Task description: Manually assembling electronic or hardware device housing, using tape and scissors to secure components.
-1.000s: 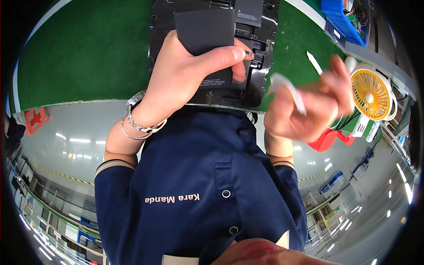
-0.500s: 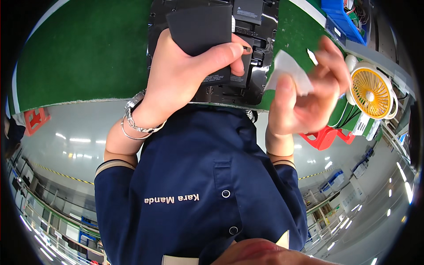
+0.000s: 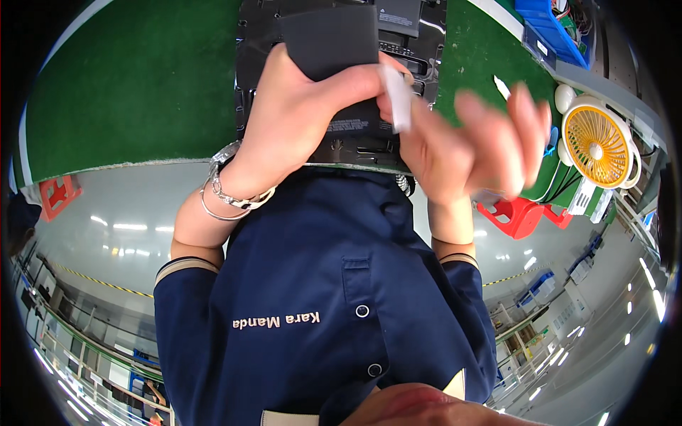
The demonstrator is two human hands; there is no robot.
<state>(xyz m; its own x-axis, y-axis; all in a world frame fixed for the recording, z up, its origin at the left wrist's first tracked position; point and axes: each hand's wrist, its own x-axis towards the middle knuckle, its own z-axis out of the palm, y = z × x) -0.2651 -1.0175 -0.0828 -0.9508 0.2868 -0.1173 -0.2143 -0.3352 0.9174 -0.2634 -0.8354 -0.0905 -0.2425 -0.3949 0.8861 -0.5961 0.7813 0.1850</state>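
Note:
In my left hand (image 3: 291,117) is a flat black battery (image 3: 330,42), gripped between thumb and fingers above a shiny black plastic tray (image 3: 257,28). A small white wipe (image 3: 400,103) is pinched in my right hand (image 3: 444,149) and meets the battery's right edge, beside my left thumb tip. My right hand's outer fingers are raised and smeared by motion. Another black battery (image 3: 399,15) lies in the tray at its far right. The wipe and fingers hide the edge of the battery where they meet.
The tray lies on a green-topped table (image 3: 128,92). To the right stand a yellow and white fan (image 3: 595,145) and a blue bin (image 3: 558,28) of parts. A small white strip (image 3: 501,86) lies near the fan. Red stools (image 3: 513,216) show below the table edge.
My right hand has moved left with the wipe, bringing it from beside the tray to the battery's edge at my left thumb. The left hand and battery have shifted slightly right.

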